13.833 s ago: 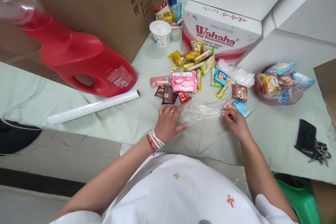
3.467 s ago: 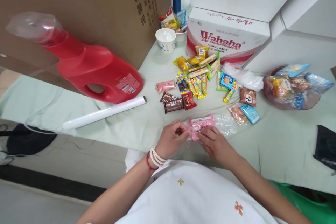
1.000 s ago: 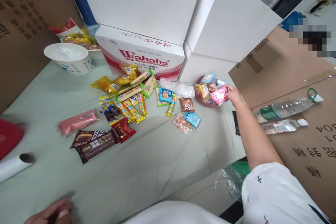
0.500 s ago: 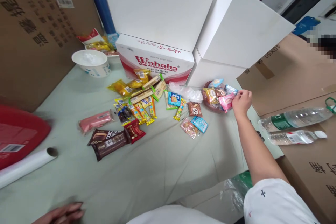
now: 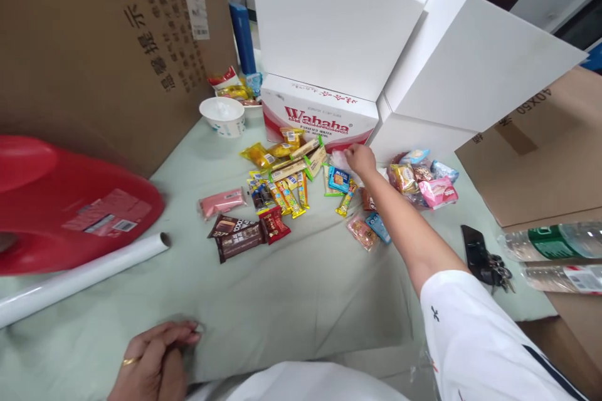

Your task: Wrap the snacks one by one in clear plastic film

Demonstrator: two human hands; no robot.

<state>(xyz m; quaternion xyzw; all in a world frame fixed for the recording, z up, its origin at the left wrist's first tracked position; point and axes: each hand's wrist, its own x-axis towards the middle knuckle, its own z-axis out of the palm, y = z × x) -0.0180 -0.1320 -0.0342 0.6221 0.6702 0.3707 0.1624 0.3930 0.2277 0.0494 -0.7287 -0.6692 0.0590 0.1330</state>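
My right hand reaches out to the back of the table, its fingers closed on a translucent plastic bag in front of the Wahaha carton. Just left of it lie a blue biscuit packet and a yellow snack stick. Under my forearm, a brown packet and a light-blue packet are partly hidden. A bowl heaped with wrapped snacks, among them a pink packet, stands to the right. My left hand rests near the front edge, fingers curled together, nothing visible in them.
Chocolate bars, a pink pack and yellow packets lie left of centre. A red jug, white tube and paper bowl flank them. Keys and bottles are at right; white panels rise behind.
My right hand has left the pink packet at the snack bowl and moved left to the plastic bag. The view has shifted, and more of my left hand shows.
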